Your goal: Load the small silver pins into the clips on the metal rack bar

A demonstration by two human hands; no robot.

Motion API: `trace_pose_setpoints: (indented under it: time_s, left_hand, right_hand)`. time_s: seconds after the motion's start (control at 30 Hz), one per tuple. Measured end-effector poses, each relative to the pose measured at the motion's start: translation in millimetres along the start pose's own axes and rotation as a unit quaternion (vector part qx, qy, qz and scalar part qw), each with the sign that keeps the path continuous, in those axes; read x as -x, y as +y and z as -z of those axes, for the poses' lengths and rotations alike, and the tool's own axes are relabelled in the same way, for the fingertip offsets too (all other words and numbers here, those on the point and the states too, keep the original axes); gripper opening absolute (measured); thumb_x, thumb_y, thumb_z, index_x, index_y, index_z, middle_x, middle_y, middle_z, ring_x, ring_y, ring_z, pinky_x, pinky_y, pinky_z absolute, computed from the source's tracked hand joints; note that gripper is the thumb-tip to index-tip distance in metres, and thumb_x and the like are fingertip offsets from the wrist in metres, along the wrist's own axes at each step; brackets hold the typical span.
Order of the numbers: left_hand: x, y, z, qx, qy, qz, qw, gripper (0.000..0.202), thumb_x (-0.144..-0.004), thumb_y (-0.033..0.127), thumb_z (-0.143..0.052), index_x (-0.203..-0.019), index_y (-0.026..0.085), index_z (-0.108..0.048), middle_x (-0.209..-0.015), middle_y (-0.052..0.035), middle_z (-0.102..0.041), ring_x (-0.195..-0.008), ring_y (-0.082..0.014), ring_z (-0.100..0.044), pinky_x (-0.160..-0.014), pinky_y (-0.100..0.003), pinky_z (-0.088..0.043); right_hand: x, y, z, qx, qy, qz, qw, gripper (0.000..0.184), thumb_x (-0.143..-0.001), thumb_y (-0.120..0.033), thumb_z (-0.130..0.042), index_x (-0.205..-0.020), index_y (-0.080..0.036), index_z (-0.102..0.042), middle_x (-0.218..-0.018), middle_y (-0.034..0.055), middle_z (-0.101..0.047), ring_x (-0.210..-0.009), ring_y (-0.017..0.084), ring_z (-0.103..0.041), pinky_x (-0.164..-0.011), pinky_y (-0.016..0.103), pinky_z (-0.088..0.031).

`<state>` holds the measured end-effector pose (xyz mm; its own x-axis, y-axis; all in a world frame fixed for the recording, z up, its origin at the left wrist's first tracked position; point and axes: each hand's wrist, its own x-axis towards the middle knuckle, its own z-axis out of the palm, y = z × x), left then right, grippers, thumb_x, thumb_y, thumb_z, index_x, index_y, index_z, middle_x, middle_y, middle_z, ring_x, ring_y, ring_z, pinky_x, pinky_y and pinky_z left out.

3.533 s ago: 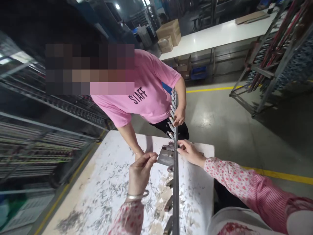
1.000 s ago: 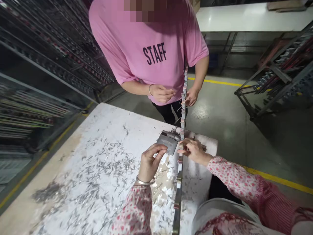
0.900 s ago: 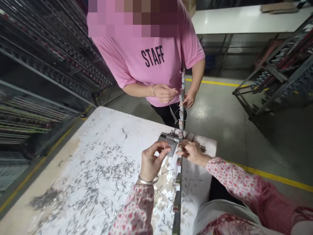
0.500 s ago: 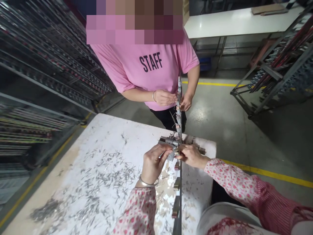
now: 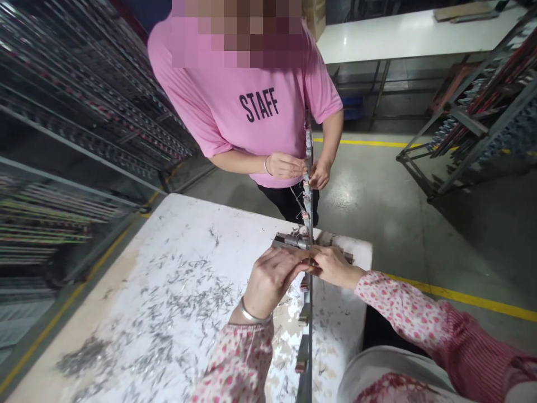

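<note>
A long, thin metal bar point(image 5: 310, 336) with small clip-like blocks along it runs away from me over the table. My left hand point(image 5: 272, 274), a bangle at its wrist, reaches the bar from the left with thumb and fingers pinched together. Whatever is in that pinch is hidden. From the right, my right hand point(image 5: 333, 266) grips the bar at the same spot, and its fingertips meet those of my left. Just beyond my hands, a grey metal fixture point(image 5: 291, 240) sits beside the bar. Nearer me, a small reddish-brown block point(image 5: 301, 366) is on the bar.
Many small wire pieces point(image 5: 201, 294) lie scattered over the white table point(image 5: 180, 210). Across from me a co-worker in a pink shirt point(image 5: 260, 131) has both hands on the bar's far part. Racks point(image 5: 84, 84) stand left, another rack point(image 5: 465, 117) right.
My left hand has moved right and its fingertips now cover the block on the bar that showed before. My right hand has stayed almost in place.
</note>
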<state>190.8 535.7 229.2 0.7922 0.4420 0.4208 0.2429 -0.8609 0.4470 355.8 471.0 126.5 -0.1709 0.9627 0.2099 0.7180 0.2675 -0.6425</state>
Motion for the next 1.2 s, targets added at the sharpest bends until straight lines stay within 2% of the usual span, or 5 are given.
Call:
trace_pose_setpoints:
  time_s: [0.17,0.33,0.6,0.77,1.2]
  left_hand:
    - [73,-78,-24.0,0.009,0.139,0.377,0.916,0.029,-0.089,0.036,-0.052,-0.106,0.015,-0.062,-0.091,-0.0078,-0.069,-0.081,-0.0171,-0.066,-0.076,-0.028,-0.052]
    - [176,-144,-77.8,-0.07,-0.06,0.623,0.777,0.017,-0.074,0.023,-0.064,-0.088,0.014,-0.067,-0.077,-0.0077,-0.069,-0.078,-0.0211,-0.065,-0.076,-0.029,-0.048]
    - [207,-153,-135.7,-0.043,-0.033,0.657,0.752,0.013,-0.074,0.022,-0.06,-0.083,0.014,-0.063,-0.085,-0.0115,-0.068,-0.086,-0.0239,-0.064,-0.081,-0.033,-0.046]
    - [189,-133,-106.6,0.048,0.006,0.633,0.773,0.014,-0.075,0.029,-0.061,-0.077,0.015,-0.06,-0.073,-0.0047,-0.067,-0.073,-0.0171,-0.065,-0.072,-0.027,-0.05]
    - [70,16,-19.7,0.259,0.129,0.363,0.886,0.014,-0.081,0.029,-0.066,-0.085,0.015,-0.068,-0.082,-0.0047,-0.067,-0.077,-0.0142,-0.062,-0.072,-0.024,-0.051]
  right_hand:
    - [14,13,-3,-0.094,0.028,-0.03,0.995,0.033,-0.089,-0.041,-0.058,-0.108,-0.015,-0.06,-0.084,0.0057,-0.066,-0.067,0.015,-0.062,-0.062,0.027,-0.049]
    - [40,17,-3,-0.202,0.085,-0.055,0.974,0.017,-0.089,-0.034,-0.058,-0.085,-0.018,-0.059,-0.072,0.0013,-0.059,-0.062,0.012,-0.054,-0.056,0.024,-0.044]
    - [51,-9,-4,-0.253,0.06,0.012,0.965,0.034,-0.088,-0.033,-0.058,-0.118,-0.019,-0.051,-0.083,0.0038,-0.058,-0.068,0.014,-0.055,-0.061,0.028,-0.049]
    - [45,-17,-10,-0.202,0.04,0.034,0.978,0.035,-0.09,-0.041,-0.056,-0.114,-0.016,-0.052,-0.084,0.0061,-0.061,-0.067,0.015,-0.058,-0.058,0.027,-0.049]
    - [37,-21,-24,-0.063,0.056,0.028,0.996,0.035,-0.093,-0.049,-0.049,-0.088,-0.016,-0.06,-0.08,0.0038,-0.063,-0.069,0.015,-0.06,-0.062,0.026,-0.046]
